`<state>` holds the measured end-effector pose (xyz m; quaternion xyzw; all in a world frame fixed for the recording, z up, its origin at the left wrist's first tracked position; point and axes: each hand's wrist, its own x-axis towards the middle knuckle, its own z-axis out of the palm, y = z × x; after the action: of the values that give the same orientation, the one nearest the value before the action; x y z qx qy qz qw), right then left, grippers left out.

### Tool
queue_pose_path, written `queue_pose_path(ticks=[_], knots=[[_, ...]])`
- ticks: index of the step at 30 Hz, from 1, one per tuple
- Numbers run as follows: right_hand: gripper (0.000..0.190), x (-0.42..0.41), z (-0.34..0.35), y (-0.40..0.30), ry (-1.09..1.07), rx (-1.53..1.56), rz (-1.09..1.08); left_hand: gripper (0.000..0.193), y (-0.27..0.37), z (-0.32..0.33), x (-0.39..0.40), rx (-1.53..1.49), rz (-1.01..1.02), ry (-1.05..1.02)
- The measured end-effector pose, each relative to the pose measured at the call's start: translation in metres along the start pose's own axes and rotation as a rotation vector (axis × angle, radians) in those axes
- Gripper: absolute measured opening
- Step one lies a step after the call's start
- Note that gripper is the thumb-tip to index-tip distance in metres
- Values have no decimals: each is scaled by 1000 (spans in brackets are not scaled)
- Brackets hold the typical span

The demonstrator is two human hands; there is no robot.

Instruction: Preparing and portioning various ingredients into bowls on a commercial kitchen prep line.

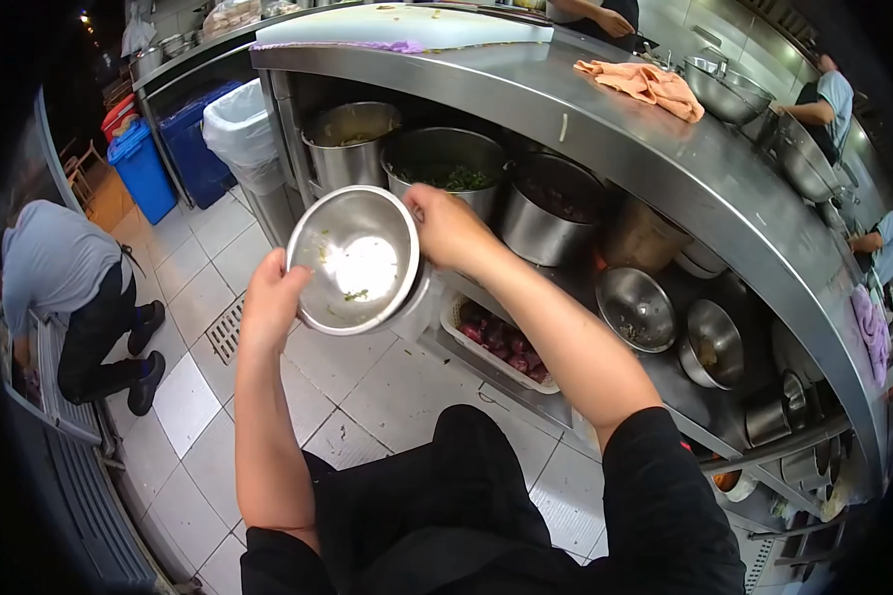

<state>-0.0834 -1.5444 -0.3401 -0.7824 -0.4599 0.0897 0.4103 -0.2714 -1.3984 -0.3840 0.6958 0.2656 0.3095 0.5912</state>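
Between my two hands is a stainless steel bowl (pixel 354 256), tilted so that its inside faces me. A few green leaf scraps cling to its inner wall. My left hand (pixel 274 297) grips the rim on the left, thumb over the edge. At the upper right of the rim, my right hand (pixel 443 224) holds on, its fingertips partly hidden. Just under the bowl's right side shows a pale rounded rim, mostly covered. Behind my right hand stands a large steel pot (pixel 446 160) with chopped greens inside.
A steel counter (pixel 625 141) curves across, bearing an orange cloth (pixel 644 85). Its lower shelf holds a steel pot (pixel 551 208), bowls (pixel 636 309) and a basket (pixel 458 316) of red onions. A lined bin (pixel 242 119) stands left. One person (pixel 82 282) bends at far left; others work beyond the counter.
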Motion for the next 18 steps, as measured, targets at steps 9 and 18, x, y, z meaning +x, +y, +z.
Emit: queue_pose_path(ticks=[9,18], knots=[[35,157,-43,102,-172,-674,-188,10,-12,-7,21,62,-6,81],[37,178,-19,100,-531,-939,106,9,-28,-21,27,255,-48,113]])
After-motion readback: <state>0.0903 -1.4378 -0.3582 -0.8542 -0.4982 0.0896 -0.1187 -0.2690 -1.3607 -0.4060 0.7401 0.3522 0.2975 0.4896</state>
